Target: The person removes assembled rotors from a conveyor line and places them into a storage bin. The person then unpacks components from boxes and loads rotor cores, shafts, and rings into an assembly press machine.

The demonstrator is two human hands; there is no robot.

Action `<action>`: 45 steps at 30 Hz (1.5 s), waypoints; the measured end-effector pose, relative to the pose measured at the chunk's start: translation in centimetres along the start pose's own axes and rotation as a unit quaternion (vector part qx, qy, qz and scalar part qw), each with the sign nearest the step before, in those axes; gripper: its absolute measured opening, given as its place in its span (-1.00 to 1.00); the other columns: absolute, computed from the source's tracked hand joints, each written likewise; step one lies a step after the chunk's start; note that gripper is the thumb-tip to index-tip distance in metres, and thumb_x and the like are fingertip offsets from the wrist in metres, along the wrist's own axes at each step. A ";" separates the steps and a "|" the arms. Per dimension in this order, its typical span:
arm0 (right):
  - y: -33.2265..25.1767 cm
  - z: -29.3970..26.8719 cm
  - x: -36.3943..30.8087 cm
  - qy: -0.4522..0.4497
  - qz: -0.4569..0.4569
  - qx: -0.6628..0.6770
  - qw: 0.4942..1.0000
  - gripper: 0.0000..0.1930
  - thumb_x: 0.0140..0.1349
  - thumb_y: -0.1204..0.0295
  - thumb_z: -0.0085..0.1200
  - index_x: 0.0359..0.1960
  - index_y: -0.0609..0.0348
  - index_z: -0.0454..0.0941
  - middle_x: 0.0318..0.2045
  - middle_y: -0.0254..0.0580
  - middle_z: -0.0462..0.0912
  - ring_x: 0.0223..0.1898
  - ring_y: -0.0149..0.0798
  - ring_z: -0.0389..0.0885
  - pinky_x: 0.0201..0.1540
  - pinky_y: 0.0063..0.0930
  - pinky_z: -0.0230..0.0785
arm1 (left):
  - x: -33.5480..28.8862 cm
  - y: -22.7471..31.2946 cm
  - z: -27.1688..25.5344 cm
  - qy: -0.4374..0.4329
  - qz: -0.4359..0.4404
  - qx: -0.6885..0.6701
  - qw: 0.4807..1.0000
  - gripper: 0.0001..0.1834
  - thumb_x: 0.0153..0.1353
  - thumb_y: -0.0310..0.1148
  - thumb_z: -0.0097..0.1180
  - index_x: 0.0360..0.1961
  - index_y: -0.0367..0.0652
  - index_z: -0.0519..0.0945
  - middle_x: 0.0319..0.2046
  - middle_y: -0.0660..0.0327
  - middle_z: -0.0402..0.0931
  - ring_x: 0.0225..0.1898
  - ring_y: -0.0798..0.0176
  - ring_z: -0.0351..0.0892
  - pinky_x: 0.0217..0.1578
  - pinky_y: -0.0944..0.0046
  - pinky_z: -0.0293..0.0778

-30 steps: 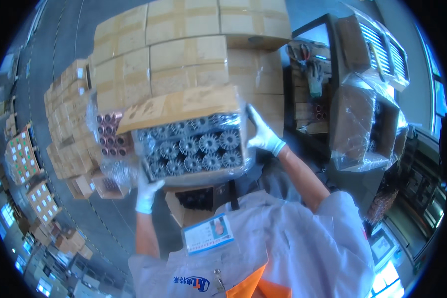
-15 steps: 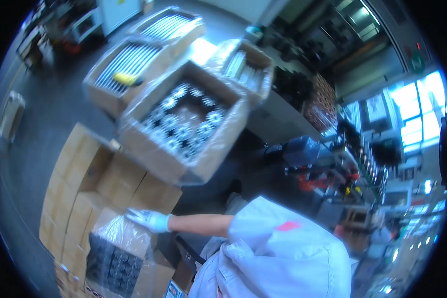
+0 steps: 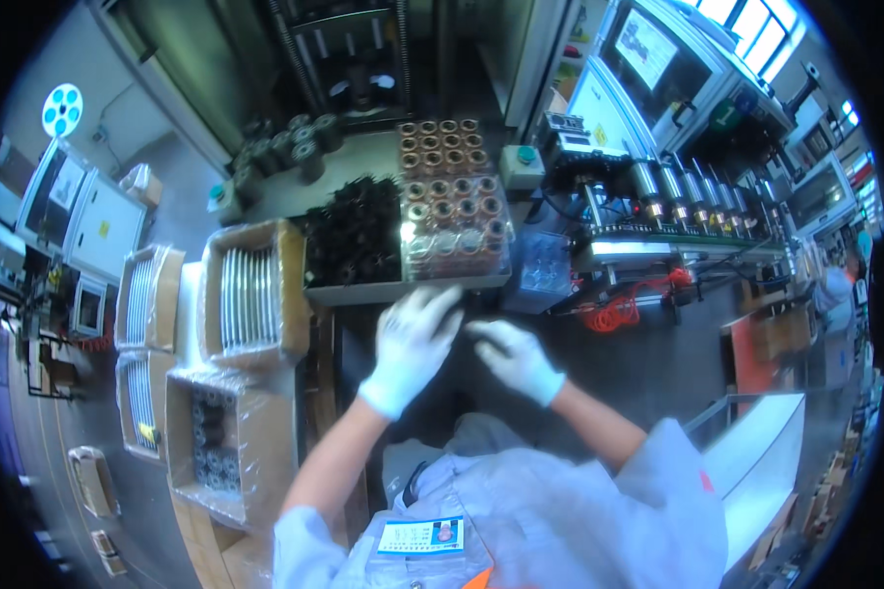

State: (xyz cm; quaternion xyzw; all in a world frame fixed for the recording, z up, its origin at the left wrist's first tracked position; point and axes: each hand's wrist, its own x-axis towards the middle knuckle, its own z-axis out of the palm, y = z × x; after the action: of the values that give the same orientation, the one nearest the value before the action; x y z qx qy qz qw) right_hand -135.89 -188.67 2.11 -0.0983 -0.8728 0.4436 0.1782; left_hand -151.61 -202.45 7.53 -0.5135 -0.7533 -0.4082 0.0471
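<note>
Both my hands wear white gloves and are raised in front of my body, before the near edge of the work table (image 3: 363, 292). My left hand (image 3: 410, 344) has its fingers and thumb apart, with a dark gap between them. Facing it, a short way to the right, is my right hand (image 3: 517, 361), its fingers pointing left and parted from the thumb. Motion blurs both, and I make out nothing held. Nearest on the table are a heap of black parts (image 3: 356, 231) and clear trays of copper-coloured ring-shaped parts (image 3: 452, 211).
Grey cylindrical parts (image 3: 306, 157) stand farther back. Left are plastic-lined cartons of pale sheets (image 3: 250, 294) and a carton of metal toothed parts (image 3: 277, 432). At right, a blue bin (image 3: 543, 265), a machine line with metal cylinders (image 3: 678, 191) and an orange coiled hose (image 3: 614, 312).
My view has swung right, from the cartons to the work table. My left hand has left the plastic-covered carton and is raised before me. My right hand has come into view.
</note>
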 end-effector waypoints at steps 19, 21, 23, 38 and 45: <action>1.9 -10.2 14.7 0.270 0.125 0.074 0.952 -0.73 0.36 0.50 0.11 0.05 0.33 0.61 -0.09 -0.12 0.72 -0.08 -0.40 0.65 0.03 -0.47 0.50 | 18.8 -11.9 9.7 -0.329 0.033 -0.089 0.940 -0.67 0.21 -0.11 0.24 -0.17 -0.14 0.63 -0.18 -0.02 0.57 -0.13 -0.11 0.61 -0.11 0.00 0.52; 1.3 -9.9 19.2 0.234 0.093 0.055 0.966 -0.68 0.34 0.50 0.10 0.10 0.33 0.56 -0.03 -0.09 0.70 -0.01 -0.34 0.65 0.09 -0.42 0.48 | 20.5 -11.5 5.1 -0.293 0.011 -0.167 0.942 -0.68 0.21 -0.16 0.25 -0.17 -0.19 0.61 -0.18 -0.01 0.55 -0.12 -0.08 0.57 -0.07 0.05 0.48; 3.0 -7.6 25.2 0.145 0.092 0.056 0.983 -0.58 0.32 0.43 0.12 0.19 0.31 0.49 0.08 -0.02 0.63 0.12 -0.25 0.58 0.21 -0.34 0.40 | 20.8 -14.6 1.9 -0.263 -0.128 -0.293 0.910 -0.75 0.21 -0.29 0.33 -0.26 -0.29 0.65 -0.32 0.24 0.55 -0.25 0.34 0.50 -0.19 0.30 0.42; 8.1 7.4 59.9 0.225 0.058 0.160 0.959 -0.40 0.00 0.27 0.41 0.04 0.22 0.41 -0.08 -0.01 0.65 -0.02 -0.05 0.64 0.06 -0.26 0.45 | 13.6 -26.9 -9.0 0.050 -0.348 -0.181 0.919 -0.80 0.27 -0.36 0.29 -0.33 -0.31 0.61 -0.36 0.24 0.40 -0.35 0.34 0.42 -0.27 0.32 0.39; -1.3 -2.8 48.7 -0.088 0.168 0.044 0.981 -0.42 0.04 0.09 0.30 -0.03 0.25 0.44 -0.26 0.12 0.65 -0.15 -0.03 0.66 -0.10 -0.12 0.50 | 27.2 -32.0 -3.3 0.088 -0.048 0.088 0.991 -0.87 0.22 -0.42 0.21 -0.26 -0.24 0.58 -0.29 0.00 0.47 -0.27 -0.05 0.52 -0.23 0.06 0.46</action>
State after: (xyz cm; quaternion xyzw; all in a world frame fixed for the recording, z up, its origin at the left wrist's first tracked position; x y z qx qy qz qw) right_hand -179.49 -171.29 15.58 -0.1960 -0.8359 0.5119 0.0278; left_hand -191.47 -189.09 4.99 -0.4331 -0.8027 -0.3859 0.1385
